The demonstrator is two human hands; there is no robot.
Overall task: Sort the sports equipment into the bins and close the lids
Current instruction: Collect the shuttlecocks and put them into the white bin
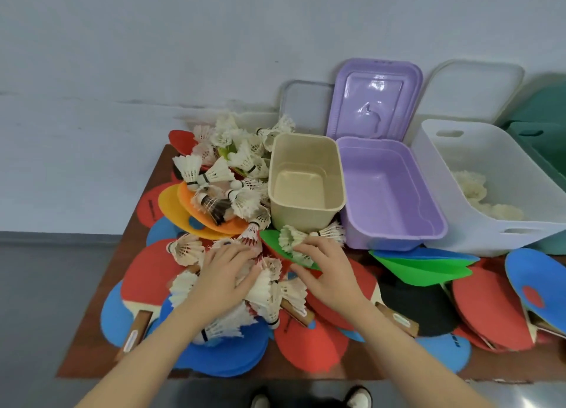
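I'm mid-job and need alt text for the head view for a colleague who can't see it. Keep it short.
Both hands reach into a pile of white shuttlecocks on table tennis paddles: the left hand grips a bunch, the right hand touches one shuttlecock. Behind stand open beige, purple and white bins; only the white one holds shuttlecocks.

Brown table (101, 340) vs pale wall (153, 39), grey floor (46, 285), two shoes (358, 398) at btm edge
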